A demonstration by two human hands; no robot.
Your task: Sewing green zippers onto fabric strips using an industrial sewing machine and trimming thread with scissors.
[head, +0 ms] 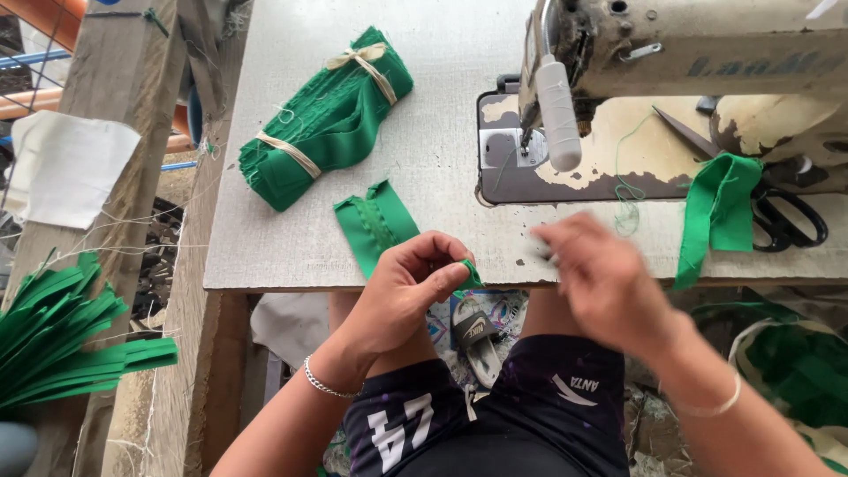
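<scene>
A worn sewing machine [671,53] stood at the far right of the grey table [442,132], its needle plate just beyond the person's hands. Black-handled scissors [777,212] lay on the machine bed, and a green strip [715,216] hung over the table's front edge beside them. Farther left on the table lay a bundle of green fabric pieces [327,119] tied with two pale bands, well apart from the hands. Nearer, a single flat green piece [375,230] rested at the table edge, just beside the left hand. Off the table to the left, a fan of green strips [62,340] jutted out past a wooden post [124,97]. A sandal [477,336] lay on the floor between the person's knees.

No container showed plainly.

The left hand [411,296] was closed, thumb and fingers pinching a small green scrap [470,276] that poked out at the fingertips, right at the table's front edge. The right hand [605,283] was blurred, held near the edge, apart from the scrap; I could not tell whether it gripped anything.
</scene>
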